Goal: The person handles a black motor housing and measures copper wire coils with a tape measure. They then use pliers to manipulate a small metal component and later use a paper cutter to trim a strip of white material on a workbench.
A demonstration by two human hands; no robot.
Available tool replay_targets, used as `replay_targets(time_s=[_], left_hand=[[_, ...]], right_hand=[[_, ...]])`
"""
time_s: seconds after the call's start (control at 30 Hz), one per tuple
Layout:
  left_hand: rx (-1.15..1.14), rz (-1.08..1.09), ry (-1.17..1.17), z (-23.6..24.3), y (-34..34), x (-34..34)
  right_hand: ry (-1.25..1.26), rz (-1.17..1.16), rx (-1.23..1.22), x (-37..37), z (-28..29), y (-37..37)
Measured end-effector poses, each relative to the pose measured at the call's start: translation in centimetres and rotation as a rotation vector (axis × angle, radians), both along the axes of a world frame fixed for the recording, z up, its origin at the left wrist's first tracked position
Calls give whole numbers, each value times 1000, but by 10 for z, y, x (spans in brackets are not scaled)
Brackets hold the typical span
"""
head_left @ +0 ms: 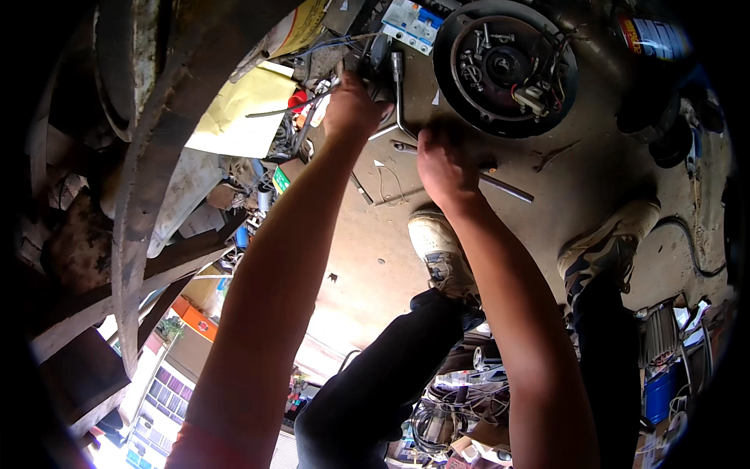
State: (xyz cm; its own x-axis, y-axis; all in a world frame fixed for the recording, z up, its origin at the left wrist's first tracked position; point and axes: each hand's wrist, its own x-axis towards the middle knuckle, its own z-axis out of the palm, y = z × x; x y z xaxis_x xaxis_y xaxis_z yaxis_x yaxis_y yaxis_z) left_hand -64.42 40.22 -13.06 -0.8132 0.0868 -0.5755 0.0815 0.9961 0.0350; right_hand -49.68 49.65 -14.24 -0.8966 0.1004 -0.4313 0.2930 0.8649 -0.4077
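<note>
Well, bent wrench: between left hand and right hand, long axis pointing away from me, bend nearer the right.
Both hands' fingers: curled (on my feed, I can't tell around what).

Hands bare, left and right. Both forearms bare too, smooth, broadening toward elbow. Trousers plain, near-black, loose; fabric bunched at left ankle. Left shoe: lace-up, cream toe with dull smudges, darker panels around lacing. Right shoe: same low lace-up type, tan-beige toe, dark patches at sides, pale laces; part in shadow. Right trouser leg mostly lost in darkness.
</note>
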Motion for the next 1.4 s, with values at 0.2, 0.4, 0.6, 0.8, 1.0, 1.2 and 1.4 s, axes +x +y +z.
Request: replay_targets(time_s=[0.2,0.4,0.6,0.8,1.0,1.2,1.4], left_hand=[[-139,-23,-49,7,-12,-18],[-102,116,-153,4,-20,-10],[181,351,-187,4,-1,24],[135,547,16,-9,19,37],[255,599,30,-20,9,39],[490,820,-272,-10,0,39],[881,933,-529,11,-2,52]], right_hand=[[-490,-42,-472,-40,61,20],[-569,-238,-621,-9,88,37],[-601,-369,-695,44,121,55],[-559,-583,-793,84,127,61],[-543,-629,-840,89,135,63],[-547,-696,-840,106,136,65],[-629,-813,-891,115,140,86]])
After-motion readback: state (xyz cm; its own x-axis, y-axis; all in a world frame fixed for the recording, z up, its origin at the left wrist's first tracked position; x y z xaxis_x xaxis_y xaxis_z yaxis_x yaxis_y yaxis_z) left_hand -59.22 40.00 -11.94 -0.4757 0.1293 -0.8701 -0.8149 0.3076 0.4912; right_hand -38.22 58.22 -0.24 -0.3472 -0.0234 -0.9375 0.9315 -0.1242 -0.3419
